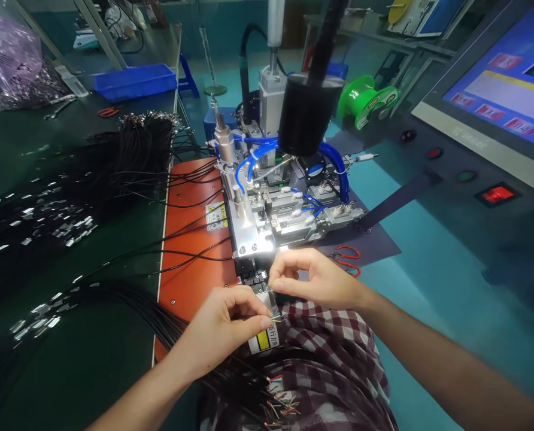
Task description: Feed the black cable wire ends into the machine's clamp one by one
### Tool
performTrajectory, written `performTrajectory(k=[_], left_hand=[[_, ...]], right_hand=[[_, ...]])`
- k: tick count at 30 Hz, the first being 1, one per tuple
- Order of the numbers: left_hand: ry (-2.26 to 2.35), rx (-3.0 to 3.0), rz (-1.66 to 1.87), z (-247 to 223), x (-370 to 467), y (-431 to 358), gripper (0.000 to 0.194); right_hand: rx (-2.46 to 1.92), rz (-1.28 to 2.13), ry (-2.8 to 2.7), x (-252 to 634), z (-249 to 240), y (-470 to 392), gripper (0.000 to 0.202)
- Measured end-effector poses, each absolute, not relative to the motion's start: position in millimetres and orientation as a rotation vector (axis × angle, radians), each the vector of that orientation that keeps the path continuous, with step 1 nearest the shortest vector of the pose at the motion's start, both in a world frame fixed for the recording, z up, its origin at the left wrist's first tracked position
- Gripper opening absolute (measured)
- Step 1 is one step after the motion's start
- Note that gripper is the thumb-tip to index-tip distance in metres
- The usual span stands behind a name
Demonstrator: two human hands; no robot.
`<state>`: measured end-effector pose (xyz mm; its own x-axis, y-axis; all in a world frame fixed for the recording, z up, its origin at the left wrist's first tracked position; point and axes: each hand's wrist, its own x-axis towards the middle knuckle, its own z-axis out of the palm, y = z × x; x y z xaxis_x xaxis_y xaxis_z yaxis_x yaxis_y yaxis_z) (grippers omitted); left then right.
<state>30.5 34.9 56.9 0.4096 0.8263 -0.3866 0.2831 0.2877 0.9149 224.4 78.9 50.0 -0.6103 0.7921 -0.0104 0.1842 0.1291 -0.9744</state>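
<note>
While the machine stands at twelve o'clock from the seated person, the left hand works just short of it, at eight o'clock from the right, with thumb and forefinger pinching some fine coloured wires; they are probably pinched near the tips because they are so thin. The right hand is at the machine's near edge, thumb and forefinger curled towards each other; from here I cannot tell whether anything is between them. A black cable bundle runs from nine o'clock towards six, its bared ends over the checked cloth on the lap, presumably for easy reach. The red-handled tool lies at three o'clock, seemingly kept handy for the right side.

Counting round, I make it two hands, one green spool at one o'clock, one screen at two, and one blue tray at eleven. Several black cables cross the orange plate; they overlap too much to count, as do the pinched wires.
</note>
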Motion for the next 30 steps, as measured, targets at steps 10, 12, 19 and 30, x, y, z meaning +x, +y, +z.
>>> performTrajectory(k=[10, 12, 19, 30], left_hand=[[1.112, 1.251, 0.448, 53, 30, 36, 0.007], [1.084, 1.231, 0.443, 50, 32, 34, 0.005], [1.154, 0.923, 0.596, 47, 27, 37, 0.013], [1.140, 0.831, 0.593, 47, 26, 39, 0.017]], right_hand=[[-0.898, 1.496, -2.101, 213, 60, 76, 0.005], [-0.988, 1.454, -2.086, 210, 61, 76, 0.007], [-1.106, 1.688, -1.487, 213, 34, 60, 0.009], [-1.034, 1.262, -1.423, 202, 21, 35, 0.016]])
